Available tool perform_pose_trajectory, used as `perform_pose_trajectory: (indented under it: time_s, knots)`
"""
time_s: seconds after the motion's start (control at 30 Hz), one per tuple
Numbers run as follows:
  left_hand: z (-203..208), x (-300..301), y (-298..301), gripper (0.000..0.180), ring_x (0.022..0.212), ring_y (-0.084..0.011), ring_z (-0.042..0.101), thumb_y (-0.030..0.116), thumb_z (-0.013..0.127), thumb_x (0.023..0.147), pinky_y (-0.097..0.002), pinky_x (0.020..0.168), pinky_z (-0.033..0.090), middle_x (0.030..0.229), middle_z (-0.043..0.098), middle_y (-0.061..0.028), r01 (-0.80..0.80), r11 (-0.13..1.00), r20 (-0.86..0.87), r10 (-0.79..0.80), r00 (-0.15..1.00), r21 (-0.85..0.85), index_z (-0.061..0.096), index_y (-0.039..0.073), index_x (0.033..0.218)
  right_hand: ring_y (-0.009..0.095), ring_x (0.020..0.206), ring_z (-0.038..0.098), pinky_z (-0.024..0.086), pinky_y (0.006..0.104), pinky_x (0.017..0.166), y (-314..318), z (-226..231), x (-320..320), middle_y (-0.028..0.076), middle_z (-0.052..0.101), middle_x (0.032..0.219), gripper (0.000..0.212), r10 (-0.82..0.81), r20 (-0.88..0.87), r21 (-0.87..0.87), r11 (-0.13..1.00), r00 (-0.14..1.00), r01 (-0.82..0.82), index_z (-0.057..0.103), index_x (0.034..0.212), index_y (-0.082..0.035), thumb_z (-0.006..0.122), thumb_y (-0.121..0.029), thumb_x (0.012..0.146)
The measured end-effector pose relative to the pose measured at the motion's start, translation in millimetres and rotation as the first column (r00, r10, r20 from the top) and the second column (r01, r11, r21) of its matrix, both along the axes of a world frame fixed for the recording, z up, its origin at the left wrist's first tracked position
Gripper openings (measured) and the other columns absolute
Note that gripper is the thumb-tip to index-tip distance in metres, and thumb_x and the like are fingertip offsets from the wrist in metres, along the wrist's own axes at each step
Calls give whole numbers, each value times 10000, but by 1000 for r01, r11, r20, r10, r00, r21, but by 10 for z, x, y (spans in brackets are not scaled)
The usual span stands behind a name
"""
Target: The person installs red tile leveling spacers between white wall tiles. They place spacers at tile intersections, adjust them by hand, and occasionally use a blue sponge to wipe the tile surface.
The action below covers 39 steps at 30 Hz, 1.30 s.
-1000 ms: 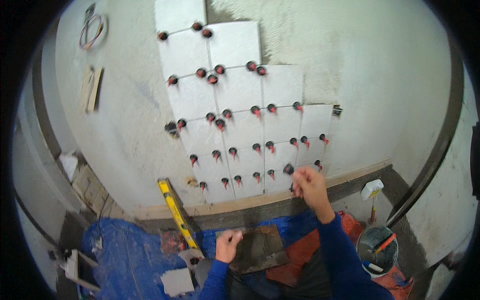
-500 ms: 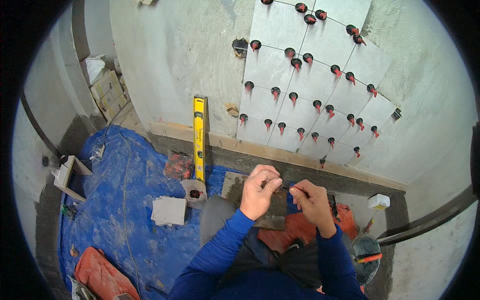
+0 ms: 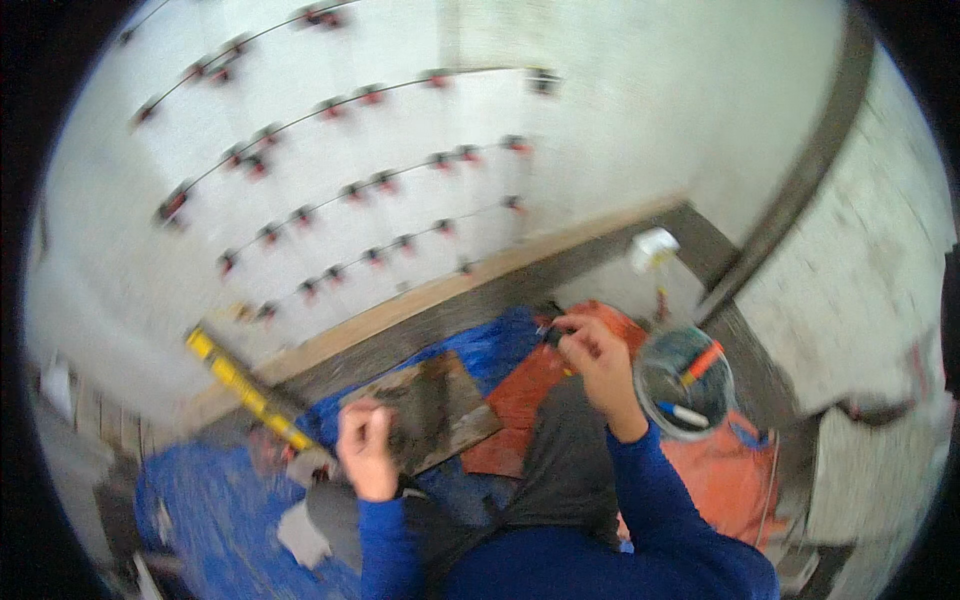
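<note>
My left hand (image 3: 366, 448) is raised over the left end of a cement-smeared board (image 3: 465, 400). Its thumb and fingers are curled together in a pinch; anything between them is too small and blurred to make out. My right hand (image 3: 603, 372) reaches forward above my right knee. Its fingertips are beside a small dark object (image 3: 551, 334) at the edge of the orange sheet (image 3: 505, 440). Blur hides whether those fingers grip it. Ahead, pale wall tiles (image 3: 400, 130) carry several black levelling clips with red handles (image 3: 383, 181).
A clear bucket (image 3: 652, 385) with an orange-handled tool (image 3: 703, 360) stands right of my right hand. Beyond it is a white box-shaped item (image 3: 655, 247). A yellow spirit level (image 3: 245, 388) leans at left, above the blue tarp (image 3: 215, 520). Grey tile pieces (image 3: 302, 533) lie beside my left leg.
My view has swung to the right, blurring the picture. My hands, close together before, have parted: the right is now near the bucket, the left over the board's left end.
</note>
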<state>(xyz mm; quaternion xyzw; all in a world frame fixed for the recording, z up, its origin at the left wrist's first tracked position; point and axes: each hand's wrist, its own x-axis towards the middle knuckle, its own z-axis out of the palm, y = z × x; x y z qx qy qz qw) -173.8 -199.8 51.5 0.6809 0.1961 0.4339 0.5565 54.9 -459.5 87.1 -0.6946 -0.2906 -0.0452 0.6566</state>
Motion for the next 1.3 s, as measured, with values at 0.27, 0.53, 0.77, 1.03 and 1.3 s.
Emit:
perform_pose_trajectory:
  time_s: [0.27, 0.53, 0.77, 1.03, 1.3]
  knots:
    - [-452, -288, 132, 285, 804, -135, 569, 214, 660, 998, -289, 761, 492, 891, 605, -53, -145, 967, -246, 90, 965, -212, 559, 58, 782, 436, 915, 700, 554, 491, 852, -2495, -1899, 1764, 273, 711, 990, 281, -805, 37, -695, 405, 592, 594, 706, 841, 50, 697, -230, 828]
    - [-627, -329, -146, 226, 833, -162, 639, 190, 639, 1007, -326, 796, 525, 939, 685, -70, 24, 1000, -426, -25, 904, -9, 672, -15, 916, 403, 1143, 670, 542, 474, 947, -2920, -3884, 2072, 253, 691, 1211, 362, -517, 12, -954, 251, 856, 165, 707, 1188, -4, 559, -263, 982]
    - [-676, -226, -497, 306, 865, -131, 617, 277, 637, 1025, -292, 815, 496, 911, 680, -49, 22, 984, -479, -105, 872, -176, 674, -23, 1071, 424, 1086, 673, 539, 484, 906, -3096, -4093, 2238, 278, 685, 1179, 355, -236, 12, -1000, 23, 972, 18, 705, 1128, 17, 647, -262, 918]
    - [-719, -124, -825, 385, 996, -179, 632, 340, 589, 1044, -331, 904, 504, 1042, 680, -89, 131, 949, -522, -268, 810, -285, 656, -17, 1171, 483, 963, 671, 527, 558, 819, -3011, -2402, 1591, 300, 698, 974, 443, -625, 254, -927, 61, 738, 370, 725, 946, 45, 638, -386, 893]
    - [-120, 341, -947, 581, 1108, -223, 617, 329, 575, 1050, -341, 968, 501, 1301, 579, -149, 566, 674, 69, -612, 788, -476, 376, 50, 1520, 261, 944, 632, 491, 352, 843, -335, -126, -104, 125, 677, 1027, 217, -53, 250, -346, 928, 967, 140, 676, 1054, 3, 638, -197, 978]
